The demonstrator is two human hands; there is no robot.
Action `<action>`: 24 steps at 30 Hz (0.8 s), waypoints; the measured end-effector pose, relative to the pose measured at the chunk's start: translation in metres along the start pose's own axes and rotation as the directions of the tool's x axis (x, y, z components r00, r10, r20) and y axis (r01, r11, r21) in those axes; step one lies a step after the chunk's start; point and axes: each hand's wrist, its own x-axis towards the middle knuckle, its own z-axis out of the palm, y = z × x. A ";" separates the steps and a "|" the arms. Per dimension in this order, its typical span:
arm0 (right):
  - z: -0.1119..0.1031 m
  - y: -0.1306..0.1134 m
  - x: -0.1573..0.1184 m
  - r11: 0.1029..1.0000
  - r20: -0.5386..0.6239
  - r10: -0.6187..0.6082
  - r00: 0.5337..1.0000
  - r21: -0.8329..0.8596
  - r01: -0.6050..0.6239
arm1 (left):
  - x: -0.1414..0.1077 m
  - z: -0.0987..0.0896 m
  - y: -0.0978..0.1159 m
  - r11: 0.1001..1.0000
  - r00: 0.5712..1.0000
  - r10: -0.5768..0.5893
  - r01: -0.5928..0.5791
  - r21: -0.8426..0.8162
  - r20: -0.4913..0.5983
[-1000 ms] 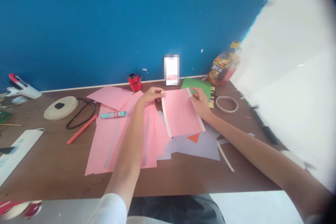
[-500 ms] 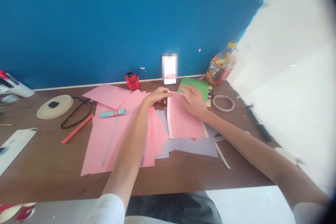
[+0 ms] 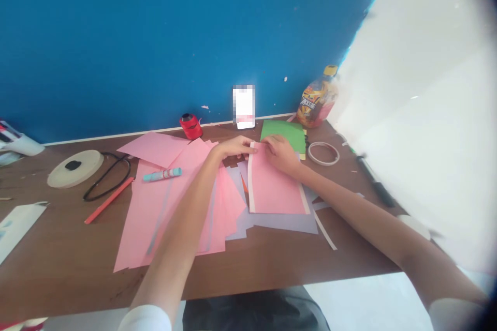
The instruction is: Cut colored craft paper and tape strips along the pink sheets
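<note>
The pink paper sheet [image 3: 276, 181] lies under the right hand [image 3: 281, 155], pressed flat, not gripped; the left hand [image 3: 235, 147] pinches its top corner, fingertips together beside the white edge strip [image 3: 251, 181].

left hand [image 3: 234, 148]: fingers extended | right hand [image 3: 281, 155]: palm down | hands just apart

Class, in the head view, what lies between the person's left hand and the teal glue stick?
Between the left hand and the teal glue stick, the head view shows pink paper sheets, with the left forearm over part of them.
</note>
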 end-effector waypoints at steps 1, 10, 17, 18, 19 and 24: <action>-0.001 0.001 0.002 1.000 0.015 -0.018 1.000 0.012 0.018 | -0.005 0.002 0.001 1.000 1.000 0.007 -0.007 0.006 0.028; -0.029 -0.022 0.010 0.986 -0.054 -0.163 0.985 0.015 0.164 | -0.029 0.042 -0.011 0.947 0.993 0.000 -0.039 -0.319 -0.122; -0.018 -0.052 -0.007 0.985 -0.154 -0.055 0.987 0.152 0.079 | -0.018 0.072 -0.016 0.791 0.922 -0.097 -0.157 -0.592 -0.374; -0.013 -0.055 -0.012 0.985 -0.153 -0.057 0.987 0.151 0.080 | -0.018 0.074 -0.017 0.782 0.932 -0.070 -0.170 -0.599 -0.355; -0.008 -0.058 -0.017 0.989 -0.179 -0.053 0.982 0.129 0.077 | -0.019 0.075 -0.019 0.783 0.938 -0.043 -0.181 -0.595 -0.343; 0.005 -0.062 -0.034 0.991 -0.217 -0.130 0.967 0.011 0.136 | -0.025 0.081 -0.031 0.879 0.926 0.025 -0.199 -0.433 -0.376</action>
